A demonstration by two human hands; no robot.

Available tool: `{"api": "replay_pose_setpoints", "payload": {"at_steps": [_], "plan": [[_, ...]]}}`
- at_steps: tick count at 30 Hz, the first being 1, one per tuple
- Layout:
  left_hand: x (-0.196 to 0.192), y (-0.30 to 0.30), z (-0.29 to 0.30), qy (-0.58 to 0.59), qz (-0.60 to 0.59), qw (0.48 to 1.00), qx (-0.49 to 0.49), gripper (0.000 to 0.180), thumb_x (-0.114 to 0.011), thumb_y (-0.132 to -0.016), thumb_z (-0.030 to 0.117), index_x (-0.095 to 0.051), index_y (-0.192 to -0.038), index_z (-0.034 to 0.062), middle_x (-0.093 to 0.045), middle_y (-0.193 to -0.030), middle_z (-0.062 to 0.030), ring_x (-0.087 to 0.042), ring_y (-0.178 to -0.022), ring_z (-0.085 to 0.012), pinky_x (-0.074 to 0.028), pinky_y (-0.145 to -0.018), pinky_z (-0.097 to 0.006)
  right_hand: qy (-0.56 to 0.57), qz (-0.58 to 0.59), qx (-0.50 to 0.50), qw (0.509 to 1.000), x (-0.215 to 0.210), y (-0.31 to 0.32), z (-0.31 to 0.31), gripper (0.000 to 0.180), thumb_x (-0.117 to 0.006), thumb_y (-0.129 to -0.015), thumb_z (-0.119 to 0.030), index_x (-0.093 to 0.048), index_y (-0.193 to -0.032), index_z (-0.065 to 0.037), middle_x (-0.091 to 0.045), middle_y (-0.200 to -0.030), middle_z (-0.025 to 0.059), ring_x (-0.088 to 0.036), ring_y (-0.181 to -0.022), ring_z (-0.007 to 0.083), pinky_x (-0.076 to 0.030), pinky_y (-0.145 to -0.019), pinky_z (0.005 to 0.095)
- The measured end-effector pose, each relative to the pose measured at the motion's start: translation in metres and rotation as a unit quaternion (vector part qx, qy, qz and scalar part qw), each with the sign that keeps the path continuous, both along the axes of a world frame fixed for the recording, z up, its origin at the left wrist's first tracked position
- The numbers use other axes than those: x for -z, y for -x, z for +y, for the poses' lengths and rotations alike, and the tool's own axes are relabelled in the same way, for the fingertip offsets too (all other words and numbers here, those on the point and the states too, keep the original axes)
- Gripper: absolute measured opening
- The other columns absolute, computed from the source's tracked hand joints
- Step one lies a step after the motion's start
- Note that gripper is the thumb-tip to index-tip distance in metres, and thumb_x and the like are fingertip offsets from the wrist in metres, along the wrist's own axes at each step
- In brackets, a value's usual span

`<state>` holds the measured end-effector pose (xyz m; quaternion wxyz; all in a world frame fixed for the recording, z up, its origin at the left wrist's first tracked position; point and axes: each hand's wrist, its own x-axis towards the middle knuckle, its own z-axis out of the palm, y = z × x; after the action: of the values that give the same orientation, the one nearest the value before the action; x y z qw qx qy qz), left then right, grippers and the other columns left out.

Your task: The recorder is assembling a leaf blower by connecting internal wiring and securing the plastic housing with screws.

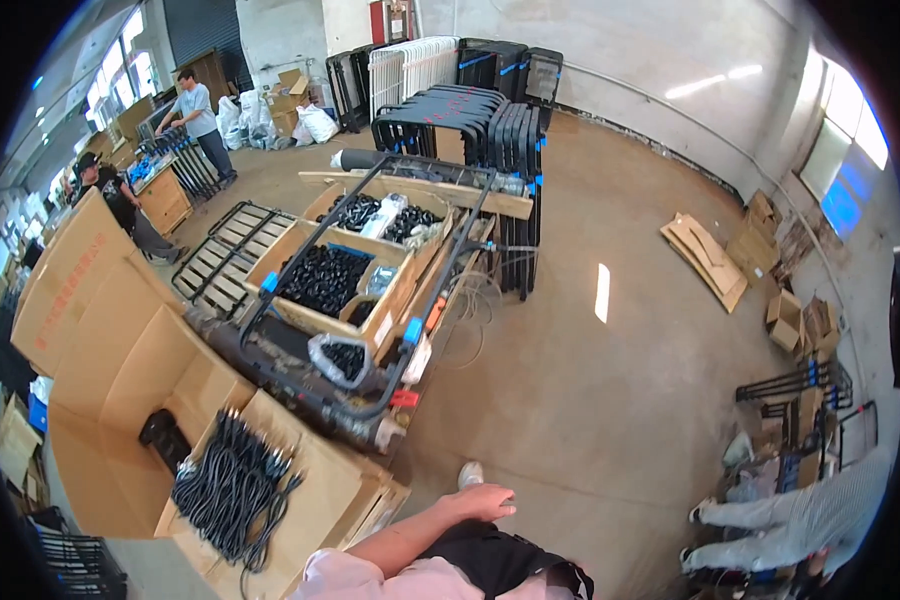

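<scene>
My left hand (480, 501) reaches across the front of my body, over a black bag or apron (490, 560). Its fingers are loosely bent and a little apart, with nothing seen in them. To its left, a bundle of black cables (232, 490) lies on a cardboard flap of a large open carton (120, 440). Beyond is a workbench where a black tubular metal frame (370, 408) with blue bands lies slanting over wooden trays (270, 262). Small black parts (320, 280) fill the trays, and a plastic bag (342, 358) holds more. My right hand is out of sight.
Black metal frames (440, 110) stand stacked behind the bench, beside white ones (415, 65). Two people (195, 115) work at the far left. Another person in grey clothes (800, 515) is at the lower right. Flattened cardboard (705, 260) and cartons (785, 320) lie along the right wall.
</scene>
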<state>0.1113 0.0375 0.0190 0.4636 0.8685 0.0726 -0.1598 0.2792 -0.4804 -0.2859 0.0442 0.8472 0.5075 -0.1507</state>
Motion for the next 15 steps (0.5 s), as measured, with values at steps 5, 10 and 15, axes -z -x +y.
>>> {"api": "replay_pose_setpoints", "payload": {"at_steps": [5, 10, 15], "plan": [[-0.043, -0.121, 0.128, -0.085, 0.01, 0.996, 0.008, 0.048, -0.058, -0.102, 0.041, -0.063, -0.133, 0.0042, -0.069, -0.129, -0.0204, -0.064, -0.122, -0.0395, -0.052, -0.101, -0.052, -0.033, 0.15, 0.252, 0.955, -0.065, -0.059, 0.167, 0.032, -0.063, -0.092, -0.032, -0.077, -0.101, -0.004, -0.078, -0.091, 0.02, -0.078, -0.088, 0.0303, -0.061, -0.076, 0.0443], [-0.058, -0.164, 0.21, -0.085, -0.083, 0.988, -0.099, 0.046, -0.057, -0.105, 0.039, -0.062, -0.134, 0.0041, -0.068, -0.131, -0.0206, -0.064, -0.121, -0.0399, -0.052, -0.101, -0.052, 0.022, 0.323, 0.475, 0.818, -0.127, -0.154, 0.297, 0.027, -0.069, -0.085, -0.026, -0.078, -0.088, -0.001, -0.075, -0.077, 0.0138, -0.07, -0.06, 0.0242, -0.058, -0.057, 0.0402], [-0.061, -0.168, 0.276, 0.031, -0.043, 0.974, -0.219, 0.048, -0.059, -0.105, 0.038, -0.06, -0.139, 0.0041, -0.067, -0.133, -0.0193, -0.064, -0.125, -0.0374, -0.051, -0.105, -0.046, 0.01, 0.352, 0.38, 0.856, -0.106, -0.3, 0.486, 0.029, -0.068, -0.087, -0.03, -0.078, -0.088, -0.002, -0.076, -0.076, 0.0084, -0.071, -0.065, 0.0169, -0.059, -0.064, 0.0349]]}}
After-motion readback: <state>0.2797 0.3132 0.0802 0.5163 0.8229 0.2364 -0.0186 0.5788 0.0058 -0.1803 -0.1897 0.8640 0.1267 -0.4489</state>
